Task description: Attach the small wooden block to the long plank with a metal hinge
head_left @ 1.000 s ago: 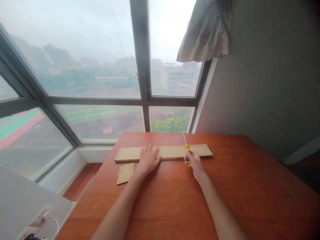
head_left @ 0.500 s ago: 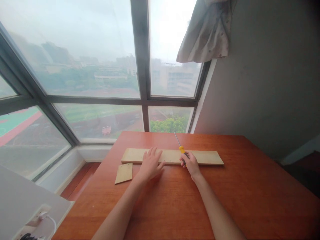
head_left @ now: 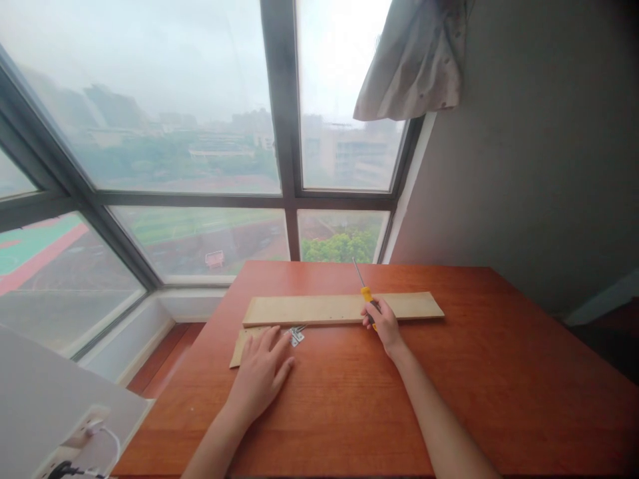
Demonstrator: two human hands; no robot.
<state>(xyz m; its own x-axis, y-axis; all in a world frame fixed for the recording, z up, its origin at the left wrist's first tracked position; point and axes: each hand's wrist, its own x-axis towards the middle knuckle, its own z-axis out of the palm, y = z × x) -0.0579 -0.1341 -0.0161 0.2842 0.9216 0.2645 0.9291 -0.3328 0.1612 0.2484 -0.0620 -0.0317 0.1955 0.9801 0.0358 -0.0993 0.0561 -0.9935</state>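
A long pale board (head_left: 309,310) lies on a reddish table (head_left: 339,406). At its near edge, right of middle, the right hand (head_left: 384,327) grips a yellow-handled screwdriver (head_left: 366,293). Nearer than its left half, the left hand (head_left: 262,369), fingers extended, grasping nothing visible, partly covers a small board (head_left: 235,351) beside metal pieces (head_left: 296,336). This seems a preparatory step; lifting a piece calls for pinching fingertips.

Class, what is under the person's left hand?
The left hand covers part of the small board, whose left side shows. Metal pieces show right of the hand. Anything fully underneath is hidden.
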